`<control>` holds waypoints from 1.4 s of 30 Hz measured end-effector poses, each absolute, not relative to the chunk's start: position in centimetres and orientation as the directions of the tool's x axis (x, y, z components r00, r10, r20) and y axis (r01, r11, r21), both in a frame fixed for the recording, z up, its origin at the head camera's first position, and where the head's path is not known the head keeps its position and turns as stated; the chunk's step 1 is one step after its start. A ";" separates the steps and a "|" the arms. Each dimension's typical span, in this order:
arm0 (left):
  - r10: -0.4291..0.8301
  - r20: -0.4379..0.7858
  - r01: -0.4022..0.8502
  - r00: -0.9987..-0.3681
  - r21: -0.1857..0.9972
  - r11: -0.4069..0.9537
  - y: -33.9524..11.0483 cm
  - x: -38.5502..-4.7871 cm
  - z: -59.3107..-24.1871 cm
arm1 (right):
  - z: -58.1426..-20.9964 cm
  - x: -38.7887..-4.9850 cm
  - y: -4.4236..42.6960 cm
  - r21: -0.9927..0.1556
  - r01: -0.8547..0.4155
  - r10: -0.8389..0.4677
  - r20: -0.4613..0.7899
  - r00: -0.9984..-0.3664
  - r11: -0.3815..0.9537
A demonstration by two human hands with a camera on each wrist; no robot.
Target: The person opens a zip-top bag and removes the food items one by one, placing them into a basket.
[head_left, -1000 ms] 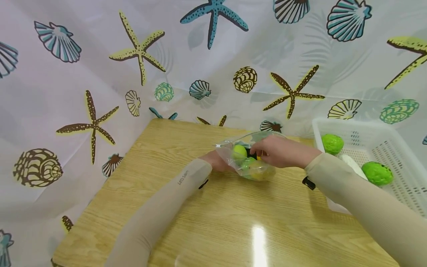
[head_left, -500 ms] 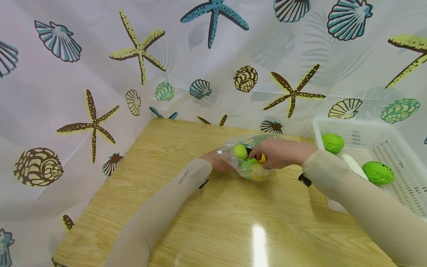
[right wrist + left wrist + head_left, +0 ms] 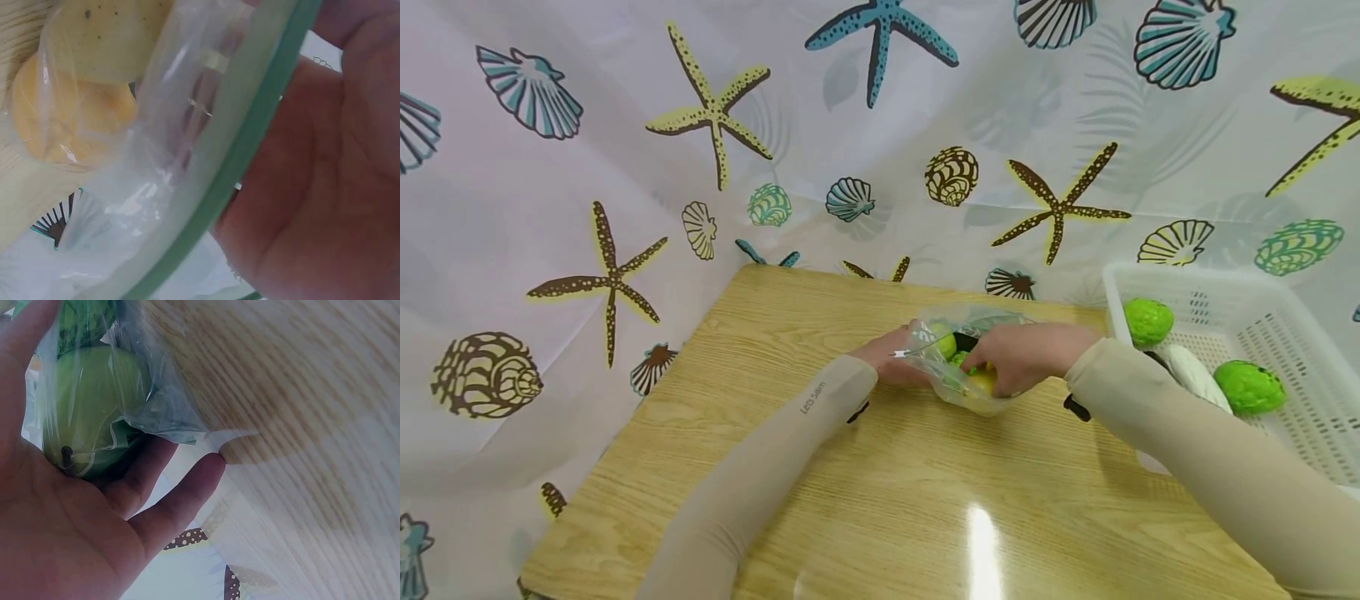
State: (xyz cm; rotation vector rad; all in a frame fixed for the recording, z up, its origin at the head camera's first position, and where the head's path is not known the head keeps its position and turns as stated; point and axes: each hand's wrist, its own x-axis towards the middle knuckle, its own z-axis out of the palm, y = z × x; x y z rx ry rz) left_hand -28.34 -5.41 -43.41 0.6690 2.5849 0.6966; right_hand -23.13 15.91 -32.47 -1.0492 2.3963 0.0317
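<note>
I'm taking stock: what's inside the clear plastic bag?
A smooth green fruit, a bumpy green item, a speckled yellowish one, an orange one and something dark. The right hand hides whatever lies beneath it.

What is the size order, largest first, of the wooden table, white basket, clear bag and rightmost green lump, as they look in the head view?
1. Wooden table
2. White basket, cut off by the frame
3. Clear bag
4. Rightmost green lump

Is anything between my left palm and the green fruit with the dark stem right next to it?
Yes, the clear plastic of the bag: the green fruit sits inside it, while your left hand is outside. I see no other object between them.
</note>
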 end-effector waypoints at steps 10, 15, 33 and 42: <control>0.559 -0.228 0.344 -0.797 0.589 0.731 -5.7 -28.2 -43.1 | -32.6 -23.0 16.1 -0.201 -0.675 -0.674 -0.472 -0.569 0.710; 0.596 -0.203 0.348 -0.777 0.651 0.674 -5.6 -28.2 -43.0 | -32.6 -23.1 16.3 -0.216 -0.655 -0.667 -0.459 -0.587 0.724; 0.542 -0.253 0.372 -0.801 0.499 0.783 -5.0 -27.9 -42.6 | -31.3 -23.1 18.3 -0.347 -0.667 -0.719 -0.032 -0.694 0.659; 0.494 -0.247 0.346 -0.834 0.463 0.816 -4.7 -27.4 -42.2 | -28.5 -20.0 21.3 -0.437 -0.610 -0.644 0.086 -0.760 0.662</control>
